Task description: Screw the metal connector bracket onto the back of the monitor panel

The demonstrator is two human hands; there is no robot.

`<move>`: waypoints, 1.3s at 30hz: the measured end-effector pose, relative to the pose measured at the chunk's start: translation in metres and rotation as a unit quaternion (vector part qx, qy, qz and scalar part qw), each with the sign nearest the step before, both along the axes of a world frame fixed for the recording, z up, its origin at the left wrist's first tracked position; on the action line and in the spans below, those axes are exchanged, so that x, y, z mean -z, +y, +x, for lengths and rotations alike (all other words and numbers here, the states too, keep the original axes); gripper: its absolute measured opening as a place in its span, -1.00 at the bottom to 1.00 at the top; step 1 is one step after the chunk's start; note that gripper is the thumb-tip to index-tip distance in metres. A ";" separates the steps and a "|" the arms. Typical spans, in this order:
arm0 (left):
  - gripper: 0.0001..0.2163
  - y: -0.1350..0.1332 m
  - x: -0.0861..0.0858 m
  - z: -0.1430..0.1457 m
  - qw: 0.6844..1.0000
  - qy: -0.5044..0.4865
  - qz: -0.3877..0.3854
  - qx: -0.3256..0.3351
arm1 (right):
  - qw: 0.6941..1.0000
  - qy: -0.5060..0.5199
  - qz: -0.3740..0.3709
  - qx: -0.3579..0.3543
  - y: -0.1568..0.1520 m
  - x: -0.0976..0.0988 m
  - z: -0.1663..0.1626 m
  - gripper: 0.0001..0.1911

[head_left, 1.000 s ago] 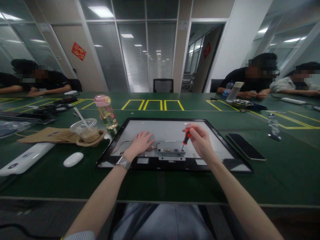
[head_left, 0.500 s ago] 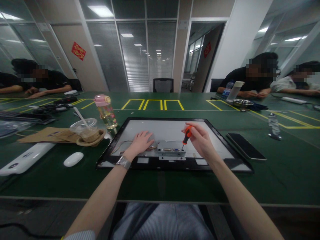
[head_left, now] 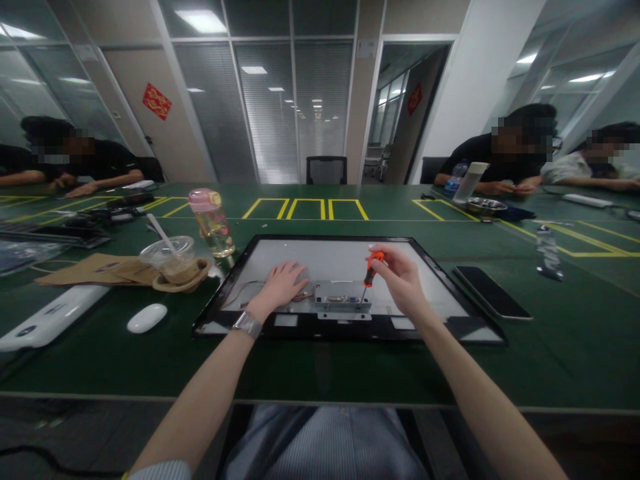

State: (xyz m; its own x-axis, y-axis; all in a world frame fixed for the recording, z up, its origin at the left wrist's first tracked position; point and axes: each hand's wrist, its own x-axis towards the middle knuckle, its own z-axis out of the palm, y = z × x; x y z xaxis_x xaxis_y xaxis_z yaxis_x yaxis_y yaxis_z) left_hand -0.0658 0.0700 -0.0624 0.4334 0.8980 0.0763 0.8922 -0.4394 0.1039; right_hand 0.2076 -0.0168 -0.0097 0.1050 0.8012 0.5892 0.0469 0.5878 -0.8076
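Observation:
A flat monitor panel [head_left: 350, 257] with a black frame lies back side up on the green table in front of me. A small metal connector board [head_left: 343, 300] is mounted near its front edge, with thin wires running off to the left. My left hand [head_left: 280, 285] rests flat on the panel just left of that board, fingers spread. My right hand [head_left: 400, 280] pinches a small screwdriver [head_left: 370, 268] with an orange and black handle, its tip down on the board's right end.
A white mouse [head_left: 147, 318], a white device [head_left: 47, 317], a plastic cup with a spoon [head_left: 167, 257] and a pink-capped bottle [head_left: 213, 223] stand to the left. A black phone [head_left: 490, 292] lies right of the panel. Other people sit at the far left and far right.
My right hand has shifted its grip on the screwdriver, and the handle has turned and moved slightly up and back. My left hand has stayed in place on the panel.

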 end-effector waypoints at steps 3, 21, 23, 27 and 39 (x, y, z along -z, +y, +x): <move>-0.52 -0.002 -0.002 0.001 1.000 0.002 0.002 -0.002 | 0.999 -0.015 0.020 0.030 0.000 0.002 0.001 -0.83; -0.53 -0.002 0.000 0.001 1.000 0.003 0.009 -0.006 | 0.997 -0.041 0.038 0.044 -0.010 -0.005 -0.006 -0.74; -0.54 -0.001 0.000 0.001 1.000 0.005 0.012 -0.006 | 0.997 -0.038 0.037 0.050 -0.008 -0.003 -0.006 -0.76; -0.53 -0.001 0.000 0.001 1.000 0.000 0.003 -0.008 | 0.990 -0.071 0.064 0.099 -0.005 -0.002 -0.004 -0.82; -0.52 -0.001 -0.001 0.001 1.000 0.000 0.000 -0.003 | 0.991 -0.060 0.070 0.096 -0.007 -0.006 -0.005 -0.84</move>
State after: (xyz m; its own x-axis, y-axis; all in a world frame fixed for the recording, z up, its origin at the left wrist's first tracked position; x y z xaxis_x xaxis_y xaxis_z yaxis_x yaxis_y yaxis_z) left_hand -0.0646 0.0689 -0.0618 0.4273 0.9008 0.0774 0.8951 -0.4335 0.1043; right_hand 0.2028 -0.0239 -0.0041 0.1697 0.6822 0.7112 0.2591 0.6654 -0.7001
